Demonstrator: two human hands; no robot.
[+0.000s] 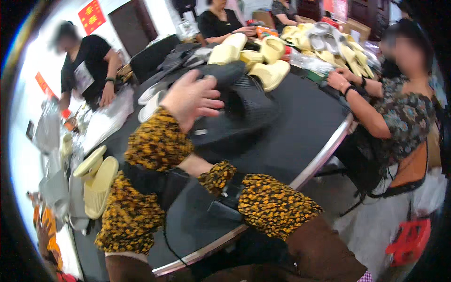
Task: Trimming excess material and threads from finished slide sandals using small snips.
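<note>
My left hand (195, 101) is raised over the black table (300, 127), its fingers spread and nothing in them. Just beyond its fingertips is a dark, blurred slipper-like shape (249, 105); another dark slipper (223, 73) lies behind it. My right hand (193, 165) crosses beneath the left forearm; only the wrist area shows, and its fingers are hidden behind my patterned left sleeve (157, 141). A small white tag (201, 132) shows close to my left wrist. Pale yellow slippers (270, 75) lie past the dark ones, and a white pair (151, 101) is left of my left hand.
Yellow slippers (101, 188) and grey ones (77, 197) line the left edge. A heap of yellow and grey slippers (324, 40) covers the far right. Co-workers sit or stand around the table, one person (404, 108) close on the right. A red stool (408, 242) is at lower right.
</note>
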